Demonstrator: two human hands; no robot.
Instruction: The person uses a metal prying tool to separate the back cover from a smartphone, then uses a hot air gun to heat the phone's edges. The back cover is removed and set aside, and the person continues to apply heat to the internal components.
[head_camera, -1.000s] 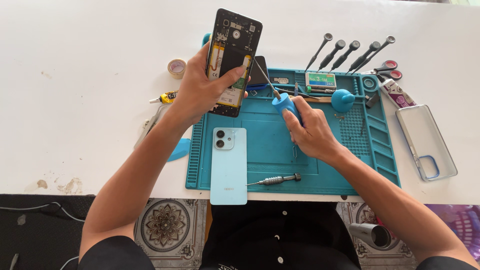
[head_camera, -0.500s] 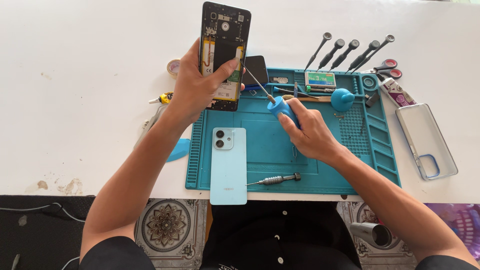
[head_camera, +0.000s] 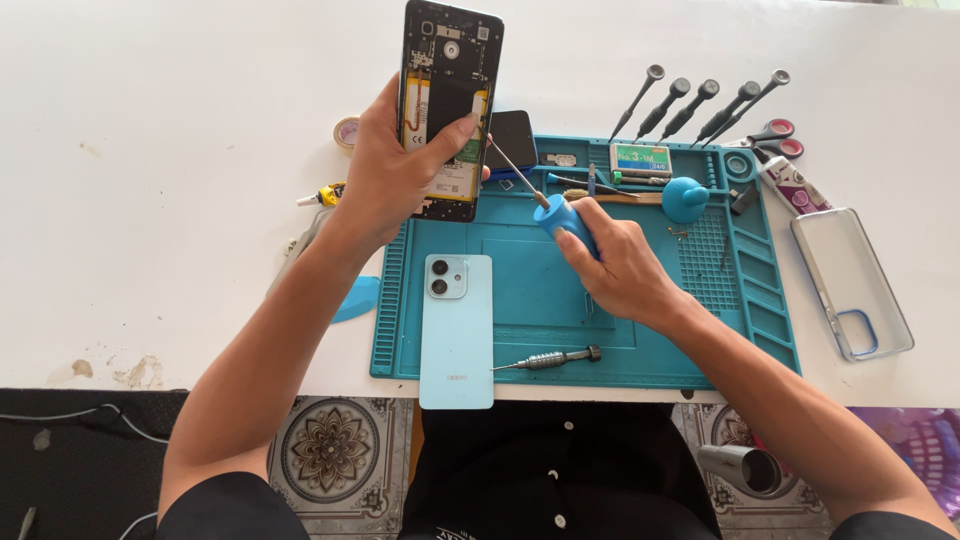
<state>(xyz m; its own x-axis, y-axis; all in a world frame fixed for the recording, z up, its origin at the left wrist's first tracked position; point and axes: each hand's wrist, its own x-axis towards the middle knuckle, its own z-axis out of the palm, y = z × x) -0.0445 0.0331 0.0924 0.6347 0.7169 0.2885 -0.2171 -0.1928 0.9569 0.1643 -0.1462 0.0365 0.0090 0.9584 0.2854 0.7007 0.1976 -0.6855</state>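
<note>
Phone, back cover off, held upright above the white table, just beyond the far left corner of the teal mat. Left hand grips it by the lower half, thumb across the exposed inside, fingers around the edge. Right hand is clenched on the blue handle of a screwdriver, its thin shaft angled at the phone's lower right edge. Judged: light, stiff, thin; open board and battery look fragile, so the side frame is the safe hold. The pale blue back cover lies flat on the mat, a second small driver beside it. A clear case rests off to the right.
</note>
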